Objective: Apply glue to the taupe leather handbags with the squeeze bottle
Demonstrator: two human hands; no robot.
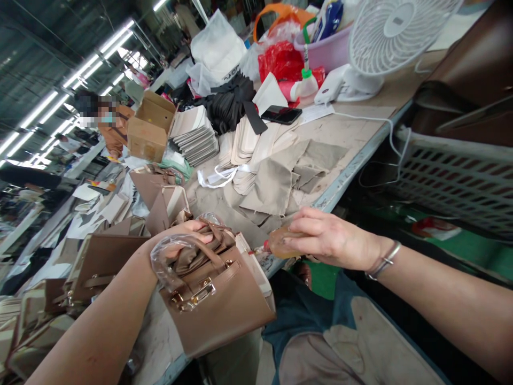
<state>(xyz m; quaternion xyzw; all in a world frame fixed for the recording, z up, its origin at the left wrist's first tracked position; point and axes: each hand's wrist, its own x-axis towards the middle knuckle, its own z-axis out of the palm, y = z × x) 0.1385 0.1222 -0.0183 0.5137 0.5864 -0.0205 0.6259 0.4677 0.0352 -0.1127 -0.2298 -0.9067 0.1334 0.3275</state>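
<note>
A brown handbag (pixel 224 315) with gold clasp hardware sits at the table's front edge, tilted in view. Clear plastic wraps its handle (pixel 160 267). My left hand (pixel 182 235) reaches under the handle, its fingers closed on the bag's bunched brown lining (pixel 196 259) at the opening. In my right hand (pixel 326 238) is a squeeze bottle (pixel 282 241) of yellowish liquid, gripped on its side. The bottle's red tip points left, at the pale side edge (pixel 250 259) of the bag. Whether the nozzle touches that edge I cannot tell.
Fabric pieces (pixel 276 176) and stacked panels (pixel 194 133) lie beyond the bag. A phone (pixel 281 114), a white fan (pixel 401 32) and a cardboard box (pixel 150 128) stand farther back. More brown bags (pixel 108 262) are at left. A person (pixel 114 125) works across the table.
</note>
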